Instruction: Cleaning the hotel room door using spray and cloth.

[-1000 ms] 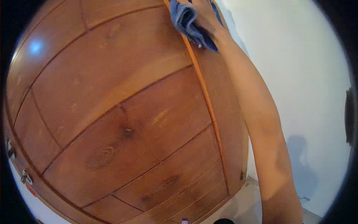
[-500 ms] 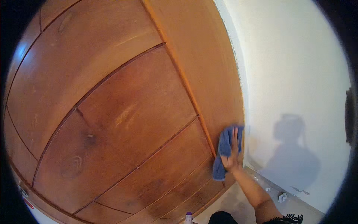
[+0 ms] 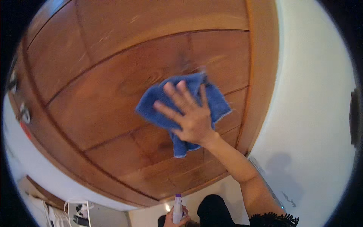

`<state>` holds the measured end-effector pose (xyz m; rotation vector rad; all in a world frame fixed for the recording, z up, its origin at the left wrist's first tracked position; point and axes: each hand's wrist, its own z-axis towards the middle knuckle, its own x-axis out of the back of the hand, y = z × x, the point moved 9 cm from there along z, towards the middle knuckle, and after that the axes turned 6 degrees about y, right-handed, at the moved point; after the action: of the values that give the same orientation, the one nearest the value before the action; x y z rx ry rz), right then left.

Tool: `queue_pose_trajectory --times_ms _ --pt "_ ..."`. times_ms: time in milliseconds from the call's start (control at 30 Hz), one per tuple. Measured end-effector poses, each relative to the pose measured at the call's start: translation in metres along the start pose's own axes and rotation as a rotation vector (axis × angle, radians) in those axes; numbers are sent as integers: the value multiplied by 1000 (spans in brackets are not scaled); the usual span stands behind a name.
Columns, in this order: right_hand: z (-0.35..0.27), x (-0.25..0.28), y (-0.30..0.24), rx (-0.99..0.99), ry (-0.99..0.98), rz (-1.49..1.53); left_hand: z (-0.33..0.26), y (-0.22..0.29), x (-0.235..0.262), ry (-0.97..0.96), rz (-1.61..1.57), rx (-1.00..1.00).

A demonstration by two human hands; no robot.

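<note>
My right hand (image 3: 194, 121) lies flat with fingers spread on a blue cloth (image 3: 151, 108), pressing it against a brown wooden door (image 3: 106, 109) with dark grooves. Loose corners of the cloth stick out around the hand, and one hangs below it. Low in the view, my left hand (image 3: 169, 221) is closed around a white bottle (image 3: 177, 212) with a purple top, held upright. The lower edge of the picture cuts off the bottle's base.
A metal door handle (image 3: 25, 112) sits on the door's left side, above a small red piece (image 3: 25, 129). A white wall (image 3: 314, 94) adjoins on the right. At lower left stands a white open unit (image 3: 99, 215) with dark items. My dark-clad knee (image 3: 213, 210) shows below.
My right hand and the cloth have moved left from the door's right edge to its middle panels. The view has turned left, bringing my left hand and more of the bottle into sight.
</note>
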<state>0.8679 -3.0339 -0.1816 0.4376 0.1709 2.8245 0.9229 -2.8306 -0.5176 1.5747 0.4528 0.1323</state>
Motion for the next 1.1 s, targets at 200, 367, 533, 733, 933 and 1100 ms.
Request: queue_pose_trajectory --times_ms 200,367,533,733,933,1100 --pt "-48 -29 -63 332 -128 -79 -48 36 28 147 209 -43" --pt "50 7 -3 -116 150 -201 -70 46 66 263 49 -15" --pt "109 -55 -110 168 52 -108 -68 60 89 361 149 -191" --pt "-31 -116 -177 505 -306 -5 -77 63 102 444 117 -228" --pt "-14 -45 -64 97 -68 -93 -84 68 121 542 54 -224" --pt "-23 -9 -20 -352 87 -32 -49 114 106 466 299 -324"
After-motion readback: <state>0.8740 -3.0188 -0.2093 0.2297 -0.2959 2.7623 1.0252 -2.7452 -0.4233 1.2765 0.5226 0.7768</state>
